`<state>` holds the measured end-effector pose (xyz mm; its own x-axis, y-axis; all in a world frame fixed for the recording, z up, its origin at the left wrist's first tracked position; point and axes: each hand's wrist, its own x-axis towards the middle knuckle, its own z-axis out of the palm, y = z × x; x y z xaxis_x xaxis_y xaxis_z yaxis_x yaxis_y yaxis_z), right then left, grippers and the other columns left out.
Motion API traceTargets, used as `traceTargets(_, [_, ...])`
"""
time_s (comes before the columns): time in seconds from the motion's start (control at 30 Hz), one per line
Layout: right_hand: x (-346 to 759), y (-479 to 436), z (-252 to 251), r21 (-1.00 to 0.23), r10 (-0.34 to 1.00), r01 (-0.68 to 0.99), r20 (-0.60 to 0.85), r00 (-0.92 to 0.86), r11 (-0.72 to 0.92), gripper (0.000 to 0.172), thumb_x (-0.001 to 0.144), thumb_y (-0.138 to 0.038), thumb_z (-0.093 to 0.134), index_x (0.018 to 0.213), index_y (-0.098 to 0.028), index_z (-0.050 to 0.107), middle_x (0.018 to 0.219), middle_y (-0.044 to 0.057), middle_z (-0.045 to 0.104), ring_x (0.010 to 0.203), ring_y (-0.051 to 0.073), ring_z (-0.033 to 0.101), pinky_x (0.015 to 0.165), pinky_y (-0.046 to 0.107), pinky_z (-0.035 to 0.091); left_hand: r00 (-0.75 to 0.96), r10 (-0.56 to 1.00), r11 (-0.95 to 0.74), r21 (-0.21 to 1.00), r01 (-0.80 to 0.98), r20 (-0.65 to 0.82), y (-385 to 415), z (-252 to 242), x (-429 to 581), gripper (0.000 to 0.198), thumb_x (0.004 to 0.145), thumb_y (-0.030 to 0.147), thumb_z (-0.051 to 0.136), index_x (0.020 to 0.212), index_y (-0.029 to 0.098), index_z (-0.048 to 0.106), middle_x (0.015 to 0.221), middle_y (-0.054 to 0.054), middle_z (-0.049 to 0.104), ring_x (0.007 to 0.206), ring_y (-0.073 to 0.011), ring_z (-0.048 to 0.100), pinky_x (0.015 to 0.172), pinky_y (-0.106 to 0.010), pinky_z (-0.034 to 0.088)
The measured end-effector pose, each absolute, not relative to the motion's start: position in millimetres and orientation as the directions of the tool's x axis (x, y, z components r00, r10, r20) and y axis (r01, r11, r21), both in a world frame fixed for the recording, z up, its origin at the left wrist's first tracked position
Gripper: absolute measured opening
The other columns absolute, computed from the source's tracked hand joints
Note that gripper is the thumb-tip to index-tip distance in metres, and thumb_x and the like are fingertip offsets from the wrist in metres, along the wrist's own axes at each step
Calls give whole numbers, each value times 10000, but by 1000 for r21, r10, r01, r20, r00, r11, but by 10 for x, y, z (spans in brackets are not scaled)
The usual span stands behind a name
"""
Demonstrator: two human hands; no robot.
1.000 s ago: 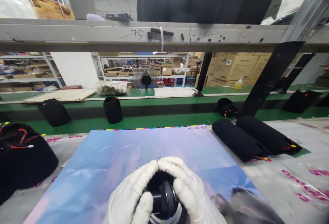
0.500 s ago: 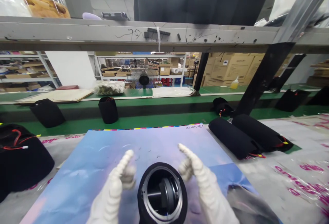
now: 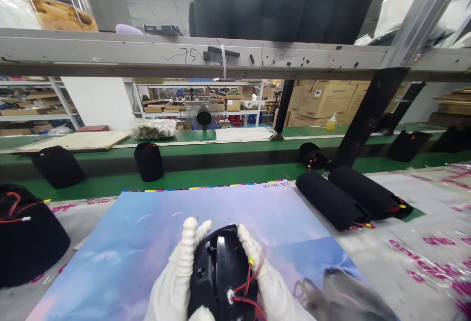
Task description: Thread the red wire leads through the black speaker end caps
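Note:
Both my hands wear white gloves and hold a black cylindrical housing [image 3: 217, 267] upright over a blue-and-pink printed sheet [image 3: 110, 262]. My left hand [image 3: 180, 267] cups its left side, and my right hand [image 3: 263, 274] cups its right side. Red wires [image 3: 243, 294] and a small yellow tag leave its black plastic end, which faces up. The metal ring seen earlier is hidden. Beside the sheet, several similar black padded cylinders [image 3: 329, 200] lie on their sides to the right, and a larger black one [image 3: 25, 242] with red wires sits to the left.
A grey steel shelf bar [image 3: 184, 56] crosses overhead, with black padded items above it. Beyond lies a green bench [image 3: 165, 169] holding more black cylinders. A blurred grey object [image 3: 346, 296] sits at the sheet's lower right corner. Pink-printed plastic film [image 3: 434, 257] covers the table.
My hands closed back onto the housing after being apart. It has turned over, so its metal-ringed open end no longer shows and the wired black end faces up.

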<state>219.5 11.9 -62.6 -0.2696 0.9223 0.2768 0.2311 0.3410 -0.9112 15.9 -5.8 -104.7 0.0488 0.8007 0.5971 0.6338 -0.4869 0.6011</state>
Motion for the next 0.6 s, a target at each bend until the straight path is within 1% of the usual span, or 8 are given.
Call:
traceTargets(0.1, [2040, 263, -760, -923, 919, 167, 298, -258, 346, 501, 983, -517, 430, 1393, -248, 531, 1269, 85, 680, 1271, 246, 578, 1088, 410, 461, 73, 796, -508, 597, 621, 601, -71, -1006, 209, 778, 881, 746, 253, 1543, 355, 137, 1484, -34, 502, 1336, -286, 496, 1061, -432, 464])
traceTargets(0.2, [1928, 325, -902, -919, 906, 85, 358, -225, 384, 526, 980, -459, 480, 1462, -257, 430, 1211, 79, 707, 1251, 248, 597, 1055, 440, 492, 26, 783, -499, 603, 623, 621, -123, -965, 252, 796, 886, 719, 305, 1551, 311, 142, 1510, -62, 462, 1359, -303, 464, 1095, -443, 420])
traceTargets(0.3, [1940, 256, -981, -882, 869, 97, 429, -245, 462, 590, 956, -404, 546, 1499, -282, 351, 1255, 93, 678, 1225, 260, 618, 977, 441, 552, -58, 808, -431, 655, 621, 586, -183, -971, 257, 816, 877, 694, 389, 1550, 290, 168, 1523, -80, 432, 1358, -330, 458, 1113, -484, 393])
traceTargets(0.4, [2059, 100, -1006, -850, 838, 120, 466, -285, 513, 757, 886, -367, 657, 1527, -297, 261, 1369, 120, 594, 1262, 275, 585, 940, 403, 576, -160, 796, -422, 725, 545, 584, -218, -1046, 203, 768, 895, 599, 489, 1540, 305, 193, 1450, -75, 513, 1296, -285, 536, 1097, -442, 426])
traceTargets(0.43, [2103, 49, -1010, -841, 831, 122, 479, -283, 527, 761, 883, -360, 659, 1526, -289, 258, 1389, 131, 575, 1272, 279, 575, 944, 395, 575, -186, 779, -447, 738, 505, 599, -223, -1081, 175, 752, 901, 556, 520, 1536, 318, 195, 1414, -63, 549, 1269, -256, 564, 1093, -410, 434])
traceTargets(0.47, [2142, 7, -1012, -826, 821, 127, 505, -266, 549, 703, 900, -344, 633, 1511, -283, 291, 1380, 137, 581, 1258, 277, 588, 942, 388, 579, -208, 759, -474, 743, 472, 617, -226, -1117, 145, 734, 905, 516, 546, 1529, 333, 206, 1396, -48, 569, 1254, -231, 578, 1095, -383, 432])
traceTargets(0.53, [2183, -41, -1008, -739, 752, 153, 621, -221, 656, 477, 952, -289, 545, 1416, -292, 431, 1257, 127, 663, 1141, 264, 672, 895, 379, 609, -234, 739, -497, 745, 445, 632, -225, -1176, 89, 699, 908, 465, 572, 1515, 345, 245, 1436, -28, 541, 1269, -212, 567, 1114, -362, 405])
traceTargets(0.6, [2158, -42, -978, -554, 594, 222, 778, -206, 802, 303, 978, -246, 497, 1267, -319, 551, 1046, 86, 737, 982, 250, 737, 805, 368, 640, -237, 737, -492, 743, 454, 633, -220, -1204, 44, 675, 914, 457, 566, 1509, 336, 270, 1526, -30, 440, 1308, -239, 530, 1132, -393, 378])
